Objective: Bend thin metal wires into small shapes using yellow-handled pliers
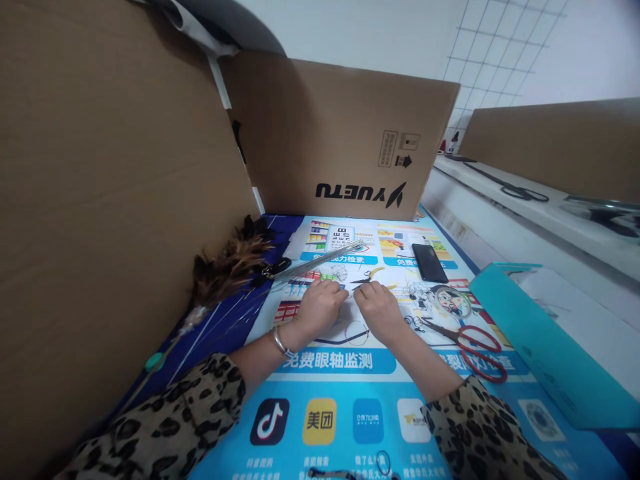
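Observation:
My left hand (321, 308) is closed, fingers curled and thumb pressed in, with a silver bangle at the wrist. Close beside it, my right hand (380, 310) is closed in a pinch too. The fingertips face each other across a small gap; whatever they pinch is too thin or hidden to make out. Just beyond the right hand lie small pliers (374, 272) with yellow handles. A bundle of thin silvery wires (320, 259) slants behind the left hand. Scissors with red handles (481, 343) rest to the right of my right forearm.
Brown feathers (233, 263) lie along the cardboard at left. A black phone (429, 263), a clear round spool (453, 301) and a teal box (545, 340) are at right. A cardboard panel (340, 133) stands behind the printed mat (345, 393). Black scissors (523, 193) sit on the ledge.

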Motion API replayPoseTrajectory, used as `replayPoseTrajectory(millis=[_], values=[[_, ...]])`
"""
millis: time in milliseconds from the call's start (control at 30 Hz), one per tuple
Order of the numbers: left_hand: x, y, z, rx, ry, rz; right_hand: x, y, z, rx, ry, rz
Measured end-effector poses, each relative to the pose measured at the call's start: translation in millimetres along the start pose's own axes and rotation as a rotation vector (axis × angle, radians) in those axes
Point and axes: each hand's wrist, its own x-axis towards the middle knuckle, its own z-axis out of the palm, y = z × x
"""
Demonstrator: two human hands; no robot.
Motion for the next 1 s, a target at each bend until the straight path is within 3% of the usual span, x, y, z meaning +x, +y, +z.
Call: replayPoseTrajectory(millis=[367, 567, 733, 867, 1000], values=[[0, -3, 9.8, 0.006, 0.037, -0.047, -2, 0, 10, 0.113, 0.03, 0.22], [1, -4, 11.8, -0.112, 0.055, -0.121, 0, 1, 11, 0.485, 0.069, 0.435], [4, -4, 14.9, -0.526, 0.072, -0.336, 6, 4, 18, 1.229, 0.061, 0.721], [4, -2, 20.9, -1.025, 0.048, -0.589, 7, 2, 21, 1.462, 0.005, 0.774], [1, 1, 21.6, -1.409, 0.008, -0.692, 5, 0, 21, 1.631, -0.008, 0.793]])
